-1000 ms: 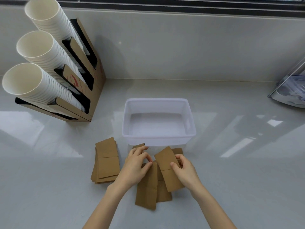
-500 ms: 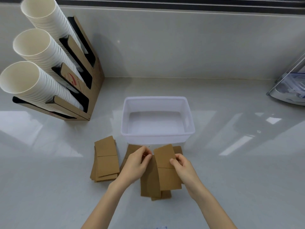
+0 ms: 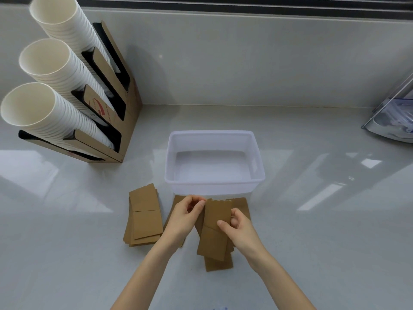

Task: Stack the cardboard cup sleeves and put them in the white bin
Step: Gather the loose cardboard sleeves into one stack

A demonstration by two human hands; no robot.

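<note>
Both hands, left hand (image 3: 184,217) and right hand (image 3: 239,231), pinch flat cup sleeves (image 3: 214,231) just before the empty white bin (image 3: 214,185). Light, thin, bendy, likely slippery: grip the long edges.

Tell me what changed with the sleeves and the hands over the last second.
The loose sleeves that lay fanned out in front of the white bin have been drawn together into a tighter, more upright bundle. The right hand shifted its grip to the bundle's right edge; the left hand holds the upper left edge. The stacked pile on the left, the bin, still without sleeves, and the cup dispenser stayed put.
</note>
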